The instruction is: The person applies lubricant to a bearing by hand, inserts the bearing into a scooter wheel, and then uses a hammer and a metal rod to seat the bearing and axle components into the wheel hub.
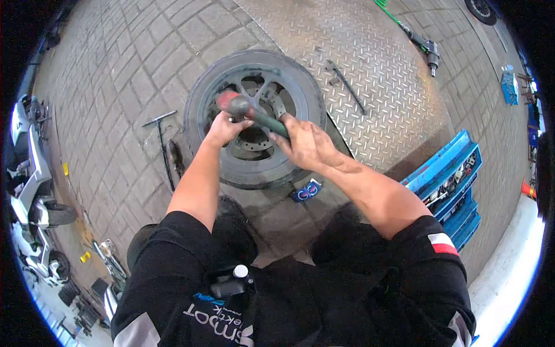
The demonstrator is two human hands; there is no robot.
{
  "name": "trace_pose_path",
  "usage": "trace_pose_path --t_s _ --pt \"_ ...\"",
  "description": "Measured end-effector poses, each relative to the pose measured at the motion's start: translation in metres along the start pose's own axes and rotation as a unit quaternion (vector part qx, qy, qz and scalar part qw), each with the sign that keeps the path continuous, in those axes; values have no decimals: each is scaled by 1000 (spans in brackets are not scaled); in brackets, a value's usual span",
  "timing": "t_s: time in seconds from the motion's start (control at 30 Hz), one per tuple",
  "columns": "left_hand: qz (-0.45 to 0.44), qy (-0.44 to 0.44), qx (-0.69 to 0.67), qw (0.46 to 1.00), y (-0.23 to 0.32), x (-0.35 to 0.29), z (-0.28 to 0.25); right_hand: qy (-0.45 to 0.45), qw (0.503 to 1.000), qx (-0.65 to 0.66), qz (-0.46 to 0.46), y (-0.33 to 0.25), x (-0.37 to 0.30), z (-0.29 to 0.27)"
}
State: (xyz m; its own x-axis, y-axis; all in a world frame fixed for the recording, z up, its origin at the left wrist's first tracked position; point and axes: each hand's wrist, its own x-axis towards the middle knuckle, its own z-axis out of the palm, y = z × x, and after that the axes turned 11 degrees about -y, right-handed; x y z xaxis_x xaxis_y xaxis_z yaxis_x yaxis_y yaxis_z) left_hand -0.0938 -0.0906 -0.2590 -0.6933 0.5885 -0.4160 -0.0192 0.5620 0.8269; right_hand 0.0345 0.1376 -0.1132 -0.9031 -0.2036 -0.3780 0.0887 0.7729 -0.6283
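Note:
A motorcycle wheel with its tyre on lies flat on the paving in front of my knees. Through the grey spokes a brake disc with small holes shows around the hub. My right hand grips the green handle of a mallet, whose head has a red face and a dark face. That head is over the wheel, close above my left hand. The left fingers are closed beside the hub, and a small metallic bit shows at them; the mallet head hides the rest.
Left of the wheel lie a T-handle wrench and a dark-handled tool. A small blue box sits at the tyre's near edge. Rightward are a metal bar on a tread plate, an air impact wrench and a blue toolbox.

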Motion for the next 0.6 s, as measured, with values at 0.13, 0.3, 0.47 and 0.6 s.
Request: trace_pose_path --t_s 0.13,0.3,0.47,0.6 --pt "42 -15 27 999 31 -1 11 -39 999 12 25 50 21 25" --pt "-27 0 99 995 19 1 11 -69 996 -4 57 -10 7 -22" --pt "25 81 184 979 1 -1 23 49 998 40 2 -23 21 -36" --pt "-4 59 168 984 23 -7 21 178 976 95 -86 -44 -2 -67"
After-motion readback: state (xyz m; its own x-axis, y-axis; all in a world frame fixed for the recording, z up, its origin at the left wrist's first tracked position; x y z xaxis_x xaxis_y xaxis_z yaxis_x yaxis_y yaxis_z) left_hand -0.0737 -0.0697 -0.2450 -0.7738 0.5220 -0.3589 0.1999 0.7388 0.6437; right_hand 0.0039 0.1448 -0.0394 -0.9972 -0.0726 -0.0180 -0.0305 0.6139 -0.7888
